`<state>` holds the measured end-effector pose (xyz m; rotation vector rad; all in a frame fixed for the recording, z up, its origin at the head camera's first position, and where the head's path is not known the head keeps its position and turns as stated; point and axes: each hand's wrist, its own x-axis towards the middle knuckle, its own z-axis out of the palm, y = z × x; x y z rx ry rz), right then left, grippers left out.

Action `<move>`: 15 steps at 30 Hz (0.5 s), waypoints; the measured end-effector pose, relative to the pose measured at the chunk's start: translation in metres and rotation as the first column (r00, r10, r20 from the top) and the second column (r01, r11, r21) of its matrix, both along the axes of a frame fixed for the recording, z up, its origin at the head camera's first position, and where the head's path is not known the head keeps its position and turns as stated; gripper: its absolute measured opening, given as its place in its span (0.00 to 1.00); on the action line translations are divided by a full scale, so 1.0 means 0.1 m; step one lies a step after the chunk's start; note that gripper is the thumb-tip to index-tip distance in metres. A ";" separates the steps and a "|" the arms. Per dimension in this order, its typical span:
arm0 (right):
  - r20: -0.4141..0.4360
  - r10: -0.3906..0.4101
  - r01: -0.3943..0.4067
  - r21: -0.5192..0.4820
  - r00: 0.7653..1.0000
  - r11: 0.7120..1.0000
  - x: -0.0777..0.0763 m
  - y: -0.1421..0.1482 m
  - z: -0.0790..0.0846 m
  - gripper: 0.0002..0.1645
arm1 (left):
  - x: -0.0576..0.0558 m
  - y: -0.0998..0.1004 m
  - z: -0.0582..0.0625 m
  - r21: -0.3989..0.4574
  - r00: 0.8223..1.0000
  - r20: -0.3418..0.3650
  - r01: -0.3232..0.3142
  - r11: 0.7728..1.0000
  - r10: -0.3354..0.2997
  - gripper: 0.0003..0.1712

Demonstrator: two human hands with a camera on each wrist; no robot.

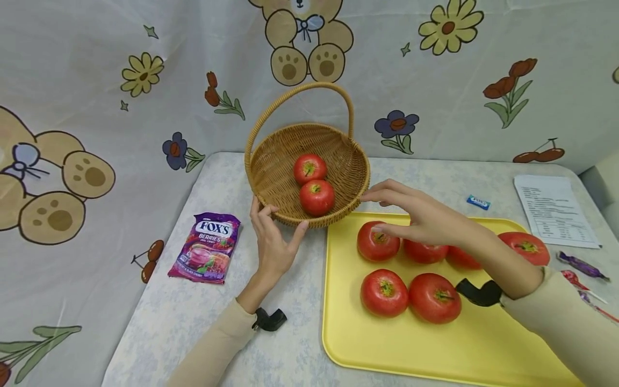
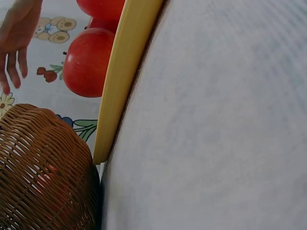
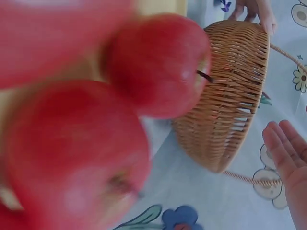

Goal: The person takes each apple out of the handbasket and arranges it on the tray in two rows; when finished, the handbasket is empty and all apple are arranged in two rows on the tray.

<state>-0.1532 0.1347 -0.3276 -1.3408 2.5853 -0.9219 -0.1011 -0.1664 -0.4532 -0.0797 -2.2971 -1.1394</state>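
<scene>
A brown wicker basket (image 1: 271, 172) with a tall arched handle stands at the back of the table, its mouth facing me. Two red apples (image 1: 316, 197) lie inside it, one behind the other. My left hand (image 1: 275, 242) holds the basket's near-left rim, fingers on the side and thumb at the front edge. Beside the right rim, my right hand (image 1: 420, 212) reaches over the tray with its fingers extended and nothing in its grasp; the right wrist view shows that hand (image 3: 290, 163) apart from the basket (image 3: 225, 100). More red apples (image 1: 384, 293) sit below it.
The yellow tray (image 1: 387, 349) carries several apples and takes up the right side. A purple candy bag (image 1: 208, 247) lies left of the basket. Around the tray's far right are a small blue candy (image 1: 478, 202), a printed paper (image 1: 556, 209) and a purple-wrapped candy (image 1: 582, 265).
</scene>
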 end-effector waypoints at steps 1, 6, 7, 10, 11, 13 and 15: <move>0.006 0.019 -0.019 -0.009 1.000 1.000 -0.05 -0.07 0.01 0.33 | 0.00 0.00 0.00 0.000 1.000 0.000 -0.002 1.000 0.002 0.38; -0.010 0.089 -0.089 -0.020 0.996 0.996 -0.28 -0.41 0.01 0.32 | 0.00 0.00 -0.02 0.000 1.000 0.003 -0.004 1.000 0.004 0.38; -0.017 0.102 -0.102 -0.018 0.995 0.995 -0.32 -0.47 0.01 0.31 | 0.00 -0.01 -0.02 0.000 1.000 0.001 -0.002 1.000 0.002 0.38; -0.036 0.123 -0.123 -0.006 0.992 0.992 -0.47 -0.64 -0.01 0.31 | 0.00 -0.01 -0.02 -0.004 1.000 -0.001 -0.001 1.000 0.001 0.38; -0.040 0.130 -0.130 -0.001 0.991 0.991 -0.52 -0.69 -0.03 0.31 | 0.00 -0.01 -0.02 -0.005 1.000 -0.003 0.001 1.000 -0.001 0.38; -0.049 0.137 -0.136 0.022 0.989 0.990 -0.61 -0.78 -0.06 0.31 | 0.00 -0.01 -0.02 -0.008 1.000 -0.005 0.002 1.000 -0.002 0.38; -0.044 0.143 -0.141 0.047 0.989 0.989 -0.71 -0.86 -0.09 0.31 | -0.01 -0.01 -0.02 -0.009 1.000 -0.004 0.001 1.000 -0.001 0.38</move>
